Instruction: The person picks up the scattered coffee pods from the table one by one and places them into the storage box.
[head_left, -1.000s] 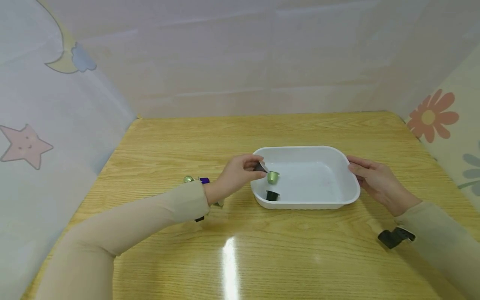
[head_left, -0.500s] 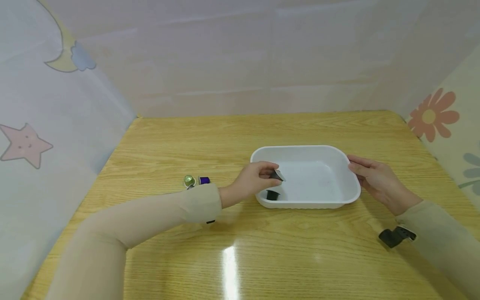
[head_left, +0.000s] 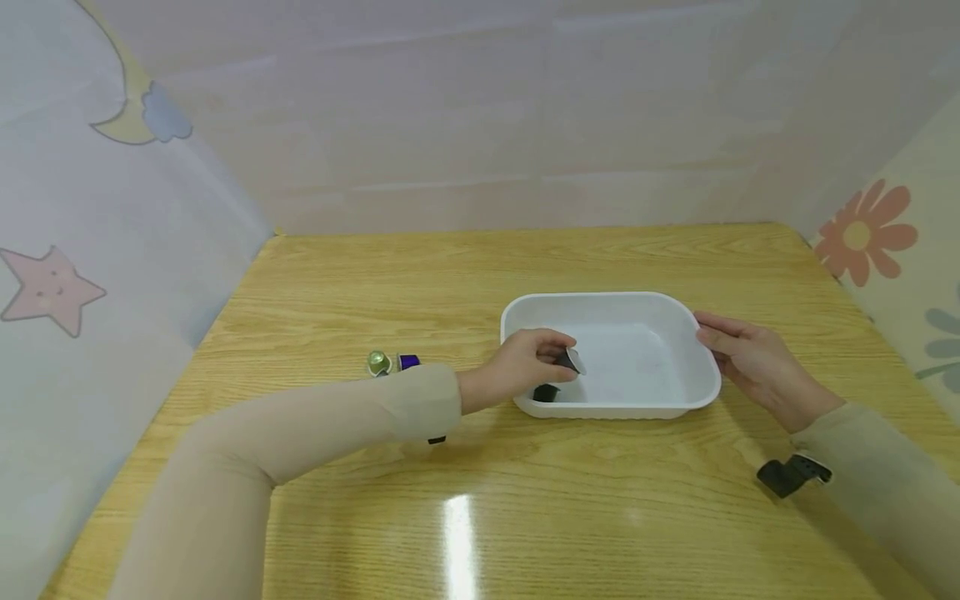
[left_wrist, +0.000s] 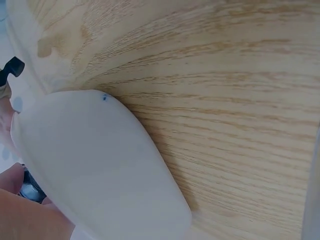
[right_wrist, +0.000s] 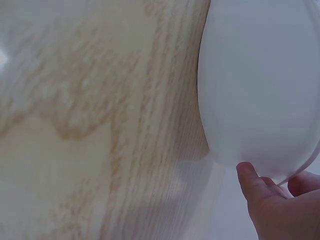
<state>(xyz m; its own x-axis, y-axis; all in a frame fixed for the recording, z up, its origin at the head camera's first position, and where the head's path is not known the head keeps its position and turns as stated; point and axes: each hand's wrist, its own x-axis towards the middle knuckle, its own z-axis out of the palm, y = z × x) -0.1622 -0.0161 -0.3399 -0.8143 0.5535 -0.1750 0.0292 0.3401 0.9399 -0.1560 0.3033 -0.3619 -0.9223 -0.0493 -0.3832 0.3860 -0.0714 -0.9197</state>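
Note:
My left hand (head_left: pixel 525 364) is over the left half of a white plastic basin (head_left: pixel 637 411). Between thumb and fingers it pinches a dark coffee capsule (head_left: pixel 573 360), pale lid turned to the right. The left wrist view shows the capsule's dark side (left_wrist: pixel 31 190) past the basin wall. Below that hand another black coffee capsule (head_left: pixel 546 392) lies in the basin near its front left corner. At the basin's right end my right hand (head_left: pixel 757 362) grips the rim; in the right wrist view its fingertips (right_wrist: pixel 245 170) lie against the outer wall.
On the wooden table (head_left: pixel 360 283), left of the basin, lie a green coffee capsule (head_left: pixel 378 362) and a purple one (head_left: pixel 408 361). The left forearm (head_left: pixel 337 417) passes just in front of them, hiding part of the table. A patterned cloth wall (head_left: pixel 525 125) stands behind.
The left hand has moved right with the dark capsule, from the basin's left rim to over its inside. A green capsule in the basin is now hidden behind it. The right hand stays put.

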